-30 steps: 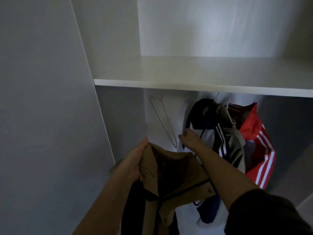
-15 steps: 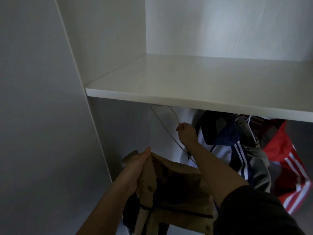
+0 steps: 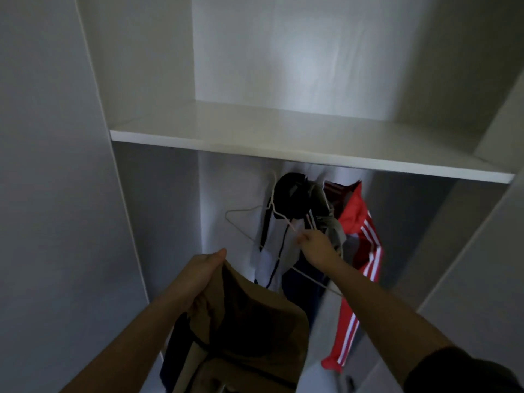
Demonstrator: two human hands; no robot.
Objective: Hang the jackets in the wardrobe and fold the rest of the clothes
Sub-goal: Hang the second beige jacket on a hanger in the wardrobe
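While the tan jacket [image 3: 255, 321] is held low at the front of the wardrobe [image 3: 158, 222], its collar edge is gripped by the left hand [image 3: 198, 276]. The thumb is laid along the top of the cloth and the fingers are curled beneath, so the fabric is clamped between them. The rest of the jacket is draped below that hand, with dark lining shown at the open neck.

A wire hanger [image 3: 227, 216] is pinched by the right hand [image 3: 317, 245], whose thumb and fingertips are closed together on the thin wire. The hanger is tilted, with its hook raised beside a black hood [image 3: 292, 197] under the shelf [image 3: 283, 148]. Whether the hook is caught on anything cannot be told. One corner of the hanger is seen left of the hand, and another length of wire is seen below the wrist. The hanger is kept above and behind the tan jacket, apart from it.

Just behind the right hand, a white jacket [image 3: 283, 251], a grey garment [image 3: 337, 231] and a red jacket [image 3: 360, 222] with white stripes are hung close together below the shelf.
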